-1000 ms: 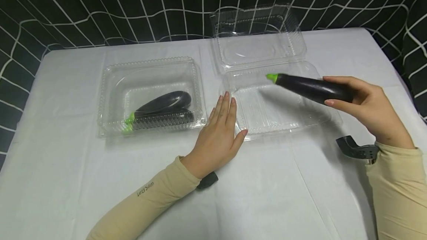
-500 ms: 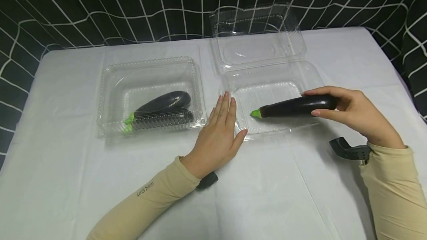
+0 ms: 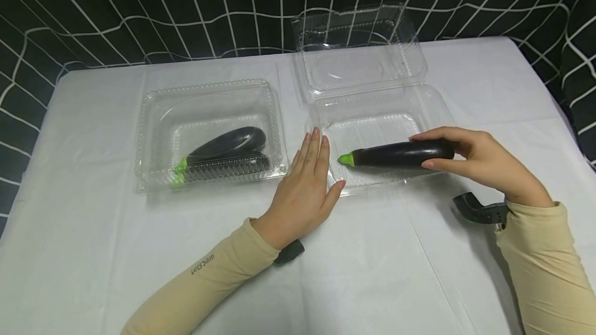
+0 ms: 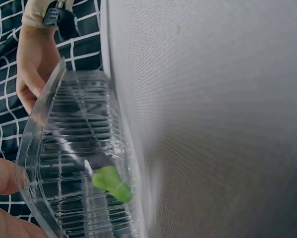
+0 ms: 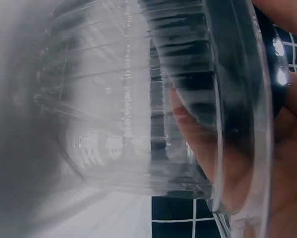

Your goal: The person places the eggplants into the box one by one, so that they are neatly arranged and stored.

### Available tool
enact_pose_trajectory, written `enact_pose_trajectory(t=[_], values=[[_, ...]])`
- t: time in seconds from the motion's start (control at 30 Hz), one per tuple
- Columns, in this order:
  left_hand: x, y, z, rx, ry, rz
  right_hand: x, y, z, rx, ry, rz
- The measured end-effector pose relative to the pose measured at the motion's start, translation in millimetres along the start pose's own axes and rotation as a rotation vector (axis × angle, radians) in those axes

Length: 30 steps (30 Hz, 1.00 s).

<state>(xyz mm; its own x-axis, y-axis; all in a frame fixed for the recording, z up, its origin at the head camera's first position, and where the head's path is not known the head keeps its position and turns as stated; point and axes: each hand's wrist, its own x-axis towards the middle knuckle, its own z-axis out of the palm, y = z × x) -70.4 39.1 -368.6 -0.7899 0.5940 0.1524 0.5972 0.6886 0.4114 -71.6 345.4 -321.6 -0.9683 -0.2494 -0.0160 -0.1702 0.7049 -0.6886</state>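
My right hand (image 3: 486,164) holds a dark eggplant (image 3: 396,155) by its thick end, thumb on the near side and fingers on the far side. The eggplant lies low over the base of a clear plastic clamshell container (image 3: 379,125), its green stem (image 4: 111,183) pointing left and down near the base in the left wrist view. Through the clear wall, the right wrist view shows the right fingers (image 5: 203,144) around the thick end. My left hand (image 3: 300,195) lies with straight fingers against the container's left rim. Whether the eggplant touches the base is unclear.
The container's raised lid (image 3: 363,53) leans back at the table's far edge. Left of my left hand sits a closed clear container (image 3: 214,100) with a dark eggplant (image 3: 233,146) inside. A white cloth covers the table (image 3: 372,273); dark netted fabric (image 3: 209,9) surrounds it.
The right hand has brought the eggplant down and left, from above the container into its base, turning it from slanted to nearly level. The left hand has stayed in place.
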Motion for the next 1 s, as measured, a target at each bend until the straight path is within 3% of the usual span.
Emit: enact_pose_trajectory(t=[0.3, 0.63, 1.0], values=[[0.3, 0.8, -0.2, -0.008, -0.008, -0.009, 3.6, 0.7, 6.1, -0.073, 0.005, -0.004], [0.4, 0.2, 0.2, -0.012, 0.000, 0.001, 4.8, 0.2, 9.0, -0.165, -0.005, -0.063], [0.7, -0.8, 0.7, -0.035, 0.010, 0.007, 5.3, 0.4, 9.5, -0.183, 0.003, -0.083]])
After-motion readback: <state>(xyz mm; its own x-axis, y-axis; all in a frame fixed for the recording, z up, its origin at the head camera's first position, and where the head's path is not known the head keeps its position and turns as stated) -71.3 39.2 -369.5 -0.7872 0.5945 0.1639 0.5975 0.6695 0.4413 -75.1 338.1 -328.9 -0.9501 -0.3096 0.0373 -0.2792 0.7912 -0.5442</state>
